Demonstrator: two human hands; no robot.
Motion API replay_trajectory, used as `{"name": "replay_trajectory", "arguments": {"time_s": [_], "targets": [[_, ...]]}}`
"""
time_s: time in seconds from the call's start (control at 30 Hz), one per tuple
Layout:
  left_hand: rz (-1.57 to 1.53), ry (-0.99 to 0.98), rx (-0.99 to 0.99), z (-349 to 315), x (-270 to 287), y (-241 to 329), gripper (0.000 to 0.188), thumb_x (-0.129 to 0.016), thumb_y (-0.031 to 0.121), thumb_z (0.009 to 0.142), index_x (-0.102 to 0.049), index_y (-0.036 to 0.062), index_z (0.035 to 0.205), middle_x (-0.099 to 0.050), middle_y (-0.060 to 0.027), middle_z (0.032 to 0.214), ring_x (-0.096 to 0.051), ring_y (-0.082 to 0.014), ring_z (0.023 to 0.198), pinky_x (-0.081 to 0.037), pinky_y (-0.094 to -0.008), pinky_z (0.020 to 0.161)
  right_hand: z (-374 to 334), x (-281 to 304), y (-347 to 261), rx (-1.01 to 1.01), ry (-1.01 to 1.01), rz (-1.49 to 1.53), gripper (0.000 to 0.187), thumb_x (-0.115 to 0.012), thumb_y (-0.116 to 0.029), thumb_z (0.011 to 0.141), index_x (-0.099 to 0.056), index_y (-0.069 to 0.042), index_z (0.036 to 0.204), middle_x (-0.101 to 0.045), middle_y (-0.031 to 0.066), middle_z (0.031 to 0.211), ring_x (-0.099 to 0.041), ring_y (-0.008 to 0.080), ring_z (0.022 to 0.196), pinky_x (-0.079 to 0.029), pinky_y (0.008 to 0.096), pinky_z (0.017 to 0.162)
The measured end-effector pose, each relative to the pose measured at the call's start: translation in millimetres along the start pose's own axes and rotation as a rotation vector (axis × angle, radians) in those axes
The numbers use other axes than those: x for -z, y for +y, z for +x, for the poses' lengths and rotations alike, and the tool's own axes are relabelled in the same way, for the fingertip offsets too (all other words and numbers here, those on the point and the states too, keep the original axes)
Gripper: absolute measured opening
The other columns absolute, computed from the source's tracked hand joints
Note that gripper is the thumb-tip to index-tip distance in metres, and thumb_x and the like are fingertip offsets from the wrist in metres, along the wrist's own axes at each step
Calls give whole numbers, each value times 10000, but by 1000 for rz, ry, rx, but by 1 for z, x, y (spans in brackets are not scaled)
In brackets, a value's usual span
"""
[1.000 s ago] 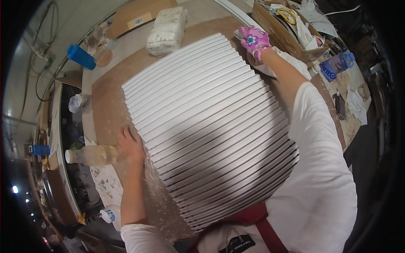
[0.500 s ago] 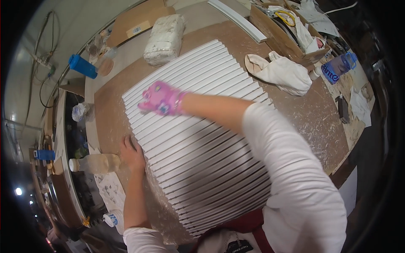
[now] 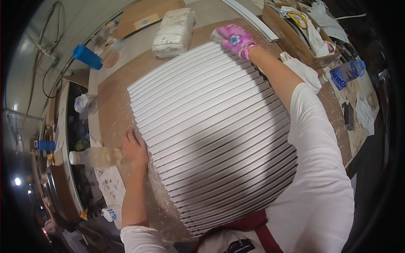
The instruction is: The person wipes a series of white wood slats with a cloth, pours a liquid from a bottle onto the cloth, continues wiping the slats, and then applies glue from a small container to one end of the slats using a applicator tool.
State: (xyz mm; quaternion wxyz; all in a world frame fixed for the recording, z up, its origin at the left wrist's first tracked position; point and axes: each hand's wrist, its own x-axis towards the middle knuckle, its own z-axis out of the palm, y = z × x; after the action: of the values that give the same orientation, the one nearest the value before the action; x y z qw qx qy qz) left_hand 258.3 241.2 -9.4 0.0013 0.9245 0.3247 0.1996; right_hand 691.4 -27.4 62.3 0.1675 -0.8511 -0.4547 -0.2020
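Note:
A row of long white slats point(image 3: 198, 105) lies side by side on a brown board point(image 3: 114, 105). At the far right corner of the slats is my right hand point(image 3: 235, 40), in a pink flowered glove. Its fingers are bent closed at the end of the farthest slats; a pale patch shows at the fingertips, and I cannot make out what they hold. My bare left hand point(image 3: 136, 149) rests on the board against the slats' left ends, fingers extended and holding nothing visible.
A whitish wrapped block point(image 3: 174, 33) stands beyond the slats. A clear bottle point(image 3: 99, 157) lies beside my left hand. To the right are a white cloth point(image 3: 301, 69), a blue-labelled bottle point(image 3: 348, 75) and a cardboard box point(image 3: 291, 38). A blue bottle point(image 3: 87, 57) stands far left.
My gloved right hand has swept from the far left part of the slats to their far right corner. The left hand stays by the left ends. The view has shifted slightly.

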Motion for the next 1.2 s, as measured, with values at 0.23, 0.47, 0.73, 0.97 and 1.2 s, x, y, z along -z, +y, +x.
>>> {"name": "replay_trajectory", "arguments": {"time_s": [0.23, 0.47, 0.73, 0.97, 1.2], "targets": [[19, -20, 32, 3, 4, 4, 388, -552, 215, 862, -545, 67, 1221, -523, -154, 1256, -499, -346, 1154, -396, -454, 958, 10, 1, -7, -216, -88, 64, 269, -442, -224, 921, -687, -114, 939, -653, 122, 853, -647, 278, 813, -542, 396, 731], [37, 51, 14, -4, -3, -6, 399, -552, 233, 866, -542, 66, 1228, -520, -155, 1264, -495, -352, 1160, -390, -453, 967, 8, -55, -303, 626, 38, 328, 217, -486, -279, 895, -618, -114, 848, -627, 67, 845, -625, 261, 811, -480, 391, 744], [-67, 30, 31, -5, -2, -8, 393, -568, 246, 859, -559, 67, 1209, -523, -155, 1258, -513, -345, 1136, -402, -477, 938, 39, -58, -206, 193, -195, 33, 277, -409, -221, 926, -649, -90, 883, -662, 146, 894, -649, 308, 865, -498, 437, 781], [-34, -8, 57, -1, 2, -2, 403, -563, 248, 859, -547, 78, 1224, -505, -143, 1282, -478, -334, 1181, -374, -482, 954, 20, -1, -56, -345, -311, -235, 236, -542, -262, 870, -638, -146, 1051, -634, 146, 1037, -641, 312, 964, -519, 439, 799], [-39, -36, 62, -2, 2, 0, 409, -549, 252, 878, -523, 70, 1243, -495, -153, 1277, -475, -344, 1177, -374, -464, 961, 14, -6, -66, 58, -50, 45, 410, -562, -298, 842, -522, -126, 1212, -588, 162, 1080, -602, 343, 977, -494, 447, 818]]}}
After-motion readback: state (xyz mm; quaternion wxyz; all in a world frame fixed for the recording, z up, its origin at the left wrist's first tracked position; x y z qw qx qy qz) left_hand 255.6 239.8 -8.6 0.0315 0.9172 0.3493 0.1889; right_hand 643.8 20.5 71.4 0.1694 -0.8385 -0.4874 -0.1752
